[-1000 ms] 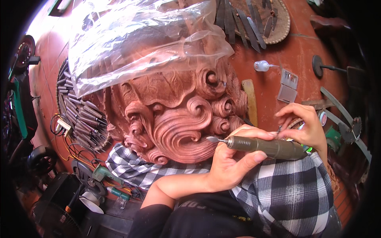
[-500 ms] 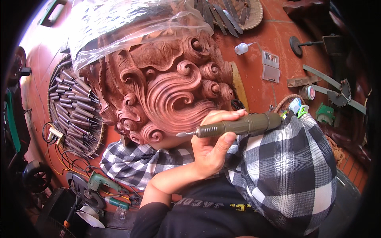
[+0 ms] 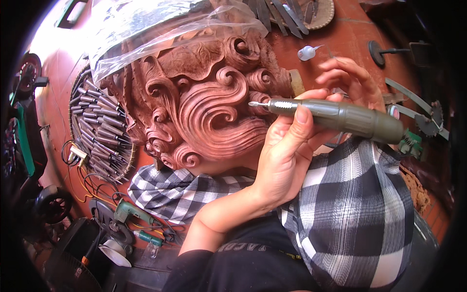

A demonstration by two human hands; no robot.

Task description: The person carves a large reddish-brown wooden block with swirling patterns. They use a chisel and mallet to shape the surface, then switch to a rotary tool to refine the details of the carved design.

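My left hand [image 3: 289, 155] is closed round a dark green rotary tool handpiece [image 3: 350, 119], held level. From its metal nose, a small burr bit [image 3: 258, 104] points left, above a reddish-brown wood carving [image 3: 209, 112] with deep curling swirls. Beyond the handpiece my right hand [image 3: 357, 80] has its fingers apart and slightly bent, with nothing visible in them. Part of that hand is hidden behind the tool. A small white squeeze bottle [image 3: 307, 52] sits on the floor near its fingertips.
Clear plastic sheeting [image 3: 170, 29] covers the carving's far part. Left of it, a woven tray [image 3: 129, 160] holds several wooden-handled chisels. Black-and-white checked cloth [image 3: 355, 209] drapes over my lap. A green power drill [image 3: 129, 210] and cords lie lower left; metal blades [image 3: 287, 17] rest at the top.
My left hand has raised the handpiece and shifted it right. My right hand has come into view beyond it, where the small bit case lay visible. The whole view has shifted slightly.
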